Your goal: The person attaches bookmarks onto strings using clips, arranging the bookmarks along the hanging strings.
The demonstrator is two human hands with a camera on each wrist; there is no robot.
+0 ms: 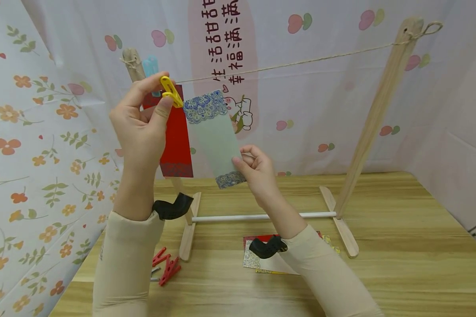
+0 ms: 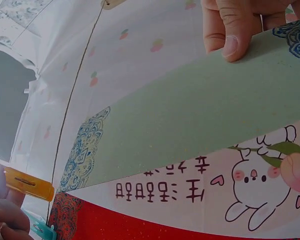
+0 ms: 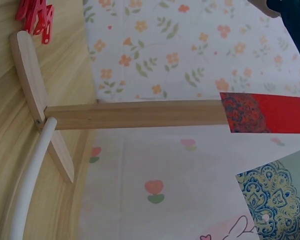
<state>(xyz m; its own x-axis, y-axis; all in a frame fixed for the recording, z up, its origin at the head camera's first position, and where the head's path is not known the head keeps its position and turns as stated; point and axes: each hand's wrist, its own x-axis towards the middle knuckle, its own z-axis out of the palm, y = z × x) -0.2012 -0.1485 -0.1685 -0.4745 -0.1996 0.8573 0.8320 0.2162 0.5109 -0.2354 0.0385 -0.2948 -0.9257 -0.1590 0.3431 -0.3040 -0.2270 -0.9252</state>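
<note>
My left hand [image 1: 139, 121] pinches a yellow clothespin [image 1: 171, 91] between thumb and fingers, up at the string [image 1: 285, 66]. Between the thumb and fingers of my right hand [image 1: 259, 171] is the lower right edge of a pale green card [image 1: 214, 138] with blue patterned ends. The card slants, its top left corner close beside the clothespin's tip. Left of it a red card [image 1: 177, 141] hangs from the string, near a light blue clothespin [image 1: 150, 66]. In the left wrist view the yellow clothespin [image 2: 30, 184] is right at the string, next to the green card's patterned end.
The string runs between two wooden posts [image 1: 374, 119] joined low down by a white rod [image 1: 262, 216]. Several red clothespins [image 1: 169, 269] lie on the table [image 1: 412, 264] at the left. A stack of patterned cards [image 1: 251, 255] lies under my right forearm.
</note>
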